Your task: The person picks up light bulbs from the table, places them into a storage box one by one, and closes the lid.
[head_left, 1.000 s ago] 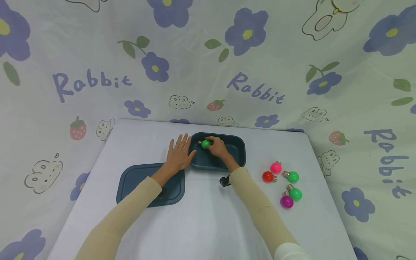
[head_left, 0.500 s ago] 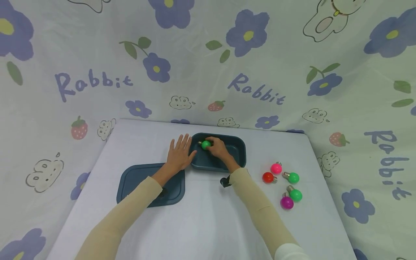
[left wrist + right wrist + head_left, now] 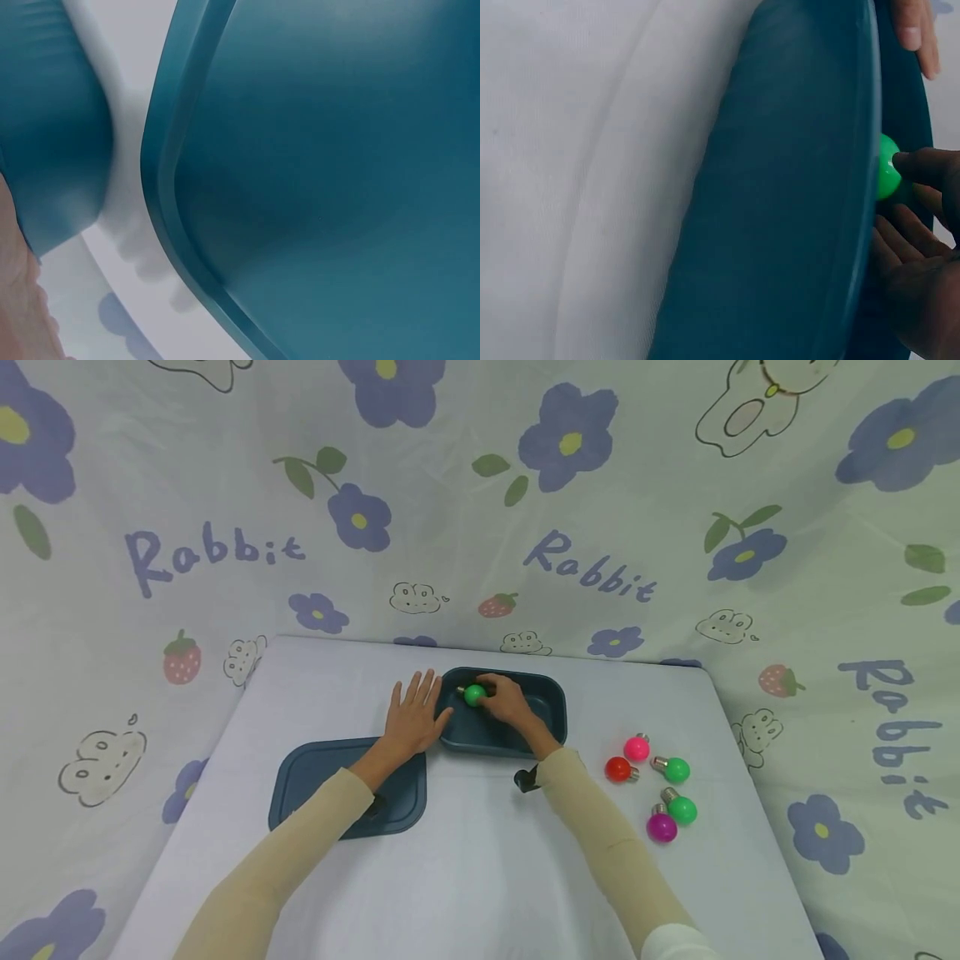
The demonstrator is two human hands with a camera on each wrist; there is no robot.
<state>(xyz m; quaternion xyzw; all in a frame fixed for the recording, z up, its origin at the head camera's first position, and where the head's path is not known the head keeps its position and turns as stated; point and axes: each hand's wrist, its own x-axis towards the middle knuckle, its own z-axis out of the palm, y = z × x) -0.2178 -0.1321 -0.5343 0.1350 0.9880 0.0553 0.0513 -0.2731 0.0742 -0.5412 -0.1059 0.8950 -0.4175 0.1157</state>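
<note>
A dark teal box (image 3: 491,745) stands at the back of the white table. Inside it, near its left end, lies a green light bulb (image 3: 474,695) with its metal base pointing left. My right hand (image 3: 508,703) reaches over the near wall and pinches the round end of this bulb; the right wrist view shows thumb and fingers (image 3: 919,166) against it. My left hand (image 3: 408,722) has its fingers spread straight and rests against the box's left end. Under the left forearm lies a flat teal lid (image 3: 315,777), partly covered by the sleeve.
To the right lie several loose bulbs: a pink bulb (image 3: 637,747), a red bulb (image 3: 618,768), green ones and a purple bulb (image 3: 662,827). A small black object (image 3: 527,780) shows at the right wrist. A patterned cloth (image 3: 465,527) hangs behind the table.
The right forearm and wrist have shifted slightly to the right, while the fingers stay at the green bulb. The left hand has not moved.
</note>
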